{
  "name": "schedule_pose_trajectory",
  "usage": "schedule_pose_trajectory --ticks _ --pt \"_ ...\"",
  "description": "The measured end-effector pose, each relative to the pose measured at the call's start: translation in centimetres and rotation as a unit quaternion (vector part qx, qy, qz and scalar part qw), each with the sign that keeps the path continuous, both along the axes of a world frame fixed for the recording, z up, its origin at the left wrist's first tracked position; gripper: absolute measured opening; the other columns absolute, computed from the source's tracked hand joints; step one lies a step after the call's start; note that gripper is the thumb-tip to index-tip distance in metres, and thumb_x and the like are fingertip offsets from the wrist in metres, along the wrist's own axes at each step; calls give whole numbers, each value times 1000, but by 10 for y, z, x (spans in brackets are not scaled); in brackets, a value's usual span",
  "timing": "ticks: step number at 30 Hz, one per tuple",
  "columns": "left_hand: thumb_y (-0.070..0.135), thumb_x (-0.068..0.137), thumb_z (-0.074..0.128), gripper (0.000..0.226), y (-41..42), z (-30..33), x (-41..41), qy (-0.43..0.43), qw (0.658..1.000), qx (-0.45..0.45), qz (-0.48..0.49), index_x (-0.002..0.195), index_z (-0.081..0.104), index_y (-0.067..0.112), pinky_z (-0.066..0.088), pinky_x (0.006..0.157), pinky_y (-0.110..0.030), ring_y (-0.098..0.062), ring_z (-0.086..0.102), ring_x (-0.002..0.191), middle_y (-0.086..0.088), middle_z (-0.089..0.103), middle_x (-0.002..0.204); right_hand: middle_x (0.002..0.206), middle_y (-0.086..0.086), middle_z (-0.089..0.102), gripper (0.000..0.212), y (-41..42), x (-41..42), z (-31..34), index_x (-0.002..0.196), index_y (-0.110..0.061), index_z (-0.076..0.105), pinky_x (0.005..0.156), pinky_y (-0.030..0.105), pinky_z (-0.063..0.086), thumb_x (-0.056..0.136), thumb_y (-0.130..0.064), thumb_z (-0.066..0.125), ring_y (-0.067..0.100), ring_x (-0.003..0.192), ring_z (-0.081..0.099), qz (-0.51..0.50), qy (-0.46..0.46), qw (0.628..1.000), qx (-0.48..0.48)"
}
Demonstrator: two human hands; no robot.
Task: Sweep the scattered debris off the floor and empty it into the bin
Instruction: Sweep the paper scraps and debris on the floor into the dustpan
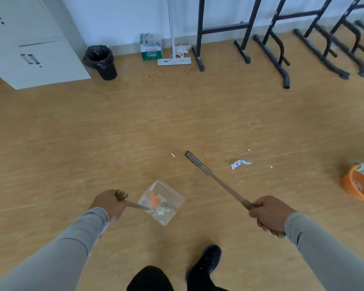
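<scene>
Your long wooden-handled broom (216,181) runs diagonally from your right hand (269,215) up and left, its dark head on the tan wood-grain floor (93,133). Your right grip is curled tight round the handle's near end. Your left hand (108,203) grips the handle of the clear plastic dustpan (162,201), which holds orange and white scraps. A crumpled white paper wad (240,164) lies just right of the broom head. The black lined bin (100,61) stands well apart by the far wall, beside a white cabinet (29,49); an orange basin (359,183) sits at right.
</scene>
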State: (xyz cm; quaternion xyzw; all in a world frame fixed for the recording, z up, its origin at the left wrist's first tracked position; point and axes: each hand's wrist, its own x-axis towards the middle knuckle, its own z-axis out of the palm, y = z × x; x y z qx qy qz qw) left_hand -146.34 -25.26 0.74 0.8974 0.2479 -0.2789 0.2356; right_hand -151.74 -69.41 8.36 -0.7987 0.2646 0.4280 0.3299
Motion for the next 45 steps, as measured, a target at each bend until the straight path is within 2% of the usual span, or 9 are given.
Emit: schedule_pose_trajectory --ticks 4,9,12,20,23,26,35,42,45 --pt "33 88 70 12 4 8 26 -22 1000 -10 4 89 70 21 54 94 -36 -17 69 91 5 74 97 70 10 72 17 -5 8 -6 106 -15 66 57 28 47 91 -14 59 17 48 56 -40 -51 998 18" --pt "35 93 65 14 12 23 65 -26 998 17 -53 96 65 21 49 86 -28 -15 64 90 9 68 98 78 15 66 32 19 10 -14 115 -33 51 56 35 40 86 -21 55 25 59 50 -82 -16 996 21" --pt "37 92 66 15 28 29 99 -24 997 17 -74 97 65 23 52 87 -29 -15 65 89 9 68 99 89 12 71 35 46 45 -1 116 -29 52 53 30 40 83 -18 53 22 54 49 -101 -23 995 15" --pt "39 92 62 20 77 -1 189 1 987 24 -161 100 65 21 54 91 -32 -17 65 96 7 69 103 82 11 62 37 126 119 -1 121 -25 52 44 22 33 87 -10 50 18 52 46 -147 8 989 -6" --pt "38 92 59 17 84 -17 204 14 983 30 -178 98 62 22 53 79 -30 -16 63 86 6 67 96 80 13 58 38 154 136 -8 123 -27 49 43 22 30 91 -7 49 16 49 41 -181 10 983 4" --pt "37 96 55 16 82 -28 220 24 977 53 -203 93 55 21 41 61 -27 -13 55 70 7 58 81 81 13 55 37 170 161 -17 121 -27 49 44 22 28 89 -7 47 19 52 38 -191 13 981 0" --pt "32 94 61 11 67 -75 259 51 988 8 -147 98 51 28 40 52 -25 -11 58 64 8 58 77 79 10 52 39 190 258 -72 122 -24 54 42 20 30 92 -5 40 20 55 40 -112 26 993 -23" --pt "33 92 64 8 72 -95 269 35 992 -12 -120 97 58 33 58 76 -32 -14 66 79 10 66 91 87 5 58 36 227 269 -122 128 -16 55 49 26 41 94 -8 44 20 63 51 35 65 995 -68" --pt "33 91 63 7 72 -91 270 27 992 -11 -127 97 59 31 58 74 -32 -15 66 78 8 66 90 82 2 56 36 227 249 -104 123 -17 58 48 24 39 93 -5 42 18 60 49 91 106 988 -68"
